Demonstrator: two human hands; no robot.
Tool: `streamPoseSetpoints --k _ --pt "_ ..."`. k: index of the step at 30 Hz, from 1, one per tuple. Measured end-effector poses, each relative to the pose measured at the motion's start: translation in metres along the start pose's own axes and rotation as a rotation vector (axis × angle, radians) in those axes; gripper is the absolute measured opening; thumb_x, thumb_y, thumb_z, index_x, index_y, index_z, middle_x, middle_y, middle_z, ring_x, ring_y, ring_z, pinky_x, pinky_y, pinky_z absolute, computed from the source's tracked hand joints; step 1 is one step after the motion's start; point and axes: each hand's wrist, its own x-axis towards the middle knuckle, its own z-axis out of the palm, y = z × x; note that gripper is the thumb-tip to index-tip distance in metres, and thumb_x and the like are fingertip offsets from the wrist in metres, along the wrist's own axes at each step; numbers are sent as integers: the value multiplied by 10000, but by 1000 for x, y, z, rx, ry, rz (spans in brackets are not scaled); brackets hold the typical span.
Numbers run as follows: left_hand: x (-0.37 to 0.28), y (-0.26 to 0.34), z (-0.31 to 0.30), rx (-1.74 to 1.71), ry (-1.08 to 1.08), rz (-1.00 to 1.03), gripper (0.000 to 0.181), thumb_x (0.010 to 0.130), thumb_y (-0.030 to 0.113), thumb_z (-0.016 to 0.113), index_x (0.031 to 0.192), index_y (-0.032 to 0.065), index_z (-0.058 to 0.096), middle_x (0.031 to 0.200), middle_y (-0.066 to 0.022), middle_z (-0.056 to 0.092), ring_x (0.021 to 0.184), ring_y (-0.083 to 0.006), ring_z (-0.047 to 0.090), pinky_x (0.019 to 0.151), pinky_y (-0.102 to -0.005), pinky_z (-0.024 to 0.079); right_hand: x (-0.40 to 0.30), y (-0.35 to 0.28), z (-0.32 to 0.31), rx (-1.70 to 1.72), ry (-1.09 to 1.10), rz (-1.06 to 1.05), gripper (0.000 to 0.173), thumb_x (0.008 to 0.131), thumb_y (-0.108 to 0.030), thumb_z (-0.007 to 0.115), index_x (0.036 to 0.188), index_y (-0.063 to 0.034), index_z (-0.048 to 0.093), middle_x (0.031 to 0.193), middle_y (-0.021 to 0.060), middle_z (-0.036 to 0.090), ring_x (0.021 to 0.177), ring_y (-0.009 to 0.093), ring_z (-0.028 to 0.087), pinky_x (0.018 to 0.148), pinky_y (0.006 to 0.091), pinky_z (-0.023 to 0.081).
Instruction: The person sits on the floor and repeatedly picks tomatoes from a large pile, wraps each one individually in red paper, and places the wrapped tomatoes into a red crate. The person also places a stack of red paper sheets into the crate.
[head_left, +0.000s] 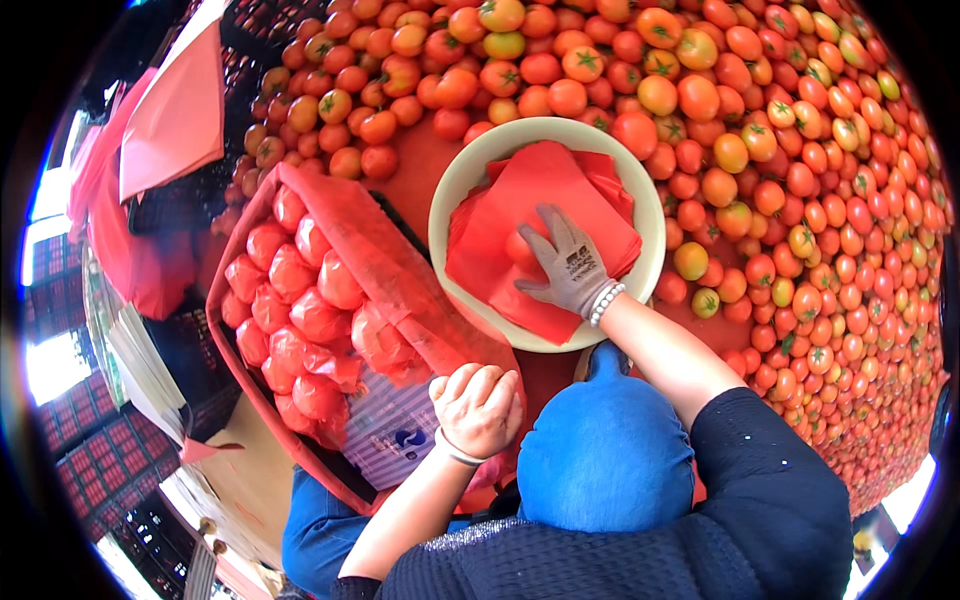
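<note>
In the head view, my right hand (564, 262) wears a grey glove and lies with its fingers spread over a stack of red paper sheets (551, 180). A smooth red tomato (517, 249) sits on the top sheet, partly covered by these fingers. The stack rests in a pale round basin (442, 187). My left hand (477, 409) is bare and curled into a fist, palm hidden, above the near right side of a crate lined with red sheeting (300, 180). Several tomatoes wrapped in red paper (292, 270) fill the far left part of that crate, beside striped printed liner paper (390, 427).
Loose tomatoes (825, 225) heap around the basin's far and right sides, on a red surface (416, 161). Pink sheets (176, 112) hang at the far left. Stacked crates (97, 450) stand beyond. My blue-clad knee (607, 450) is just below the basin.
</note>
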Motion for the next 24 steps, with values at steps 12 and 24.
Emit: streamPoseSetpoints --k 12,24 --pt "6 -1 -12 -434 238 -240 214 699 -48 649 874 72 666 801 -58 636 723 -208 601 673 -321 451 24 13 -12 293 -81 33 432 784 -252 734 1166 -119 582 1212 83 534 1159 286 515 991 433 441" --pt "65 1 -31 -493 322 -355 747 551 209 883 1204 52 555 1221 -174 526 1142 -354 524 983 -418 449 10 -68 -124 1708 -547 6 515 1045 -260 391 1485 -24 264 1410 109 434 1275 205 446 1062 298 368"
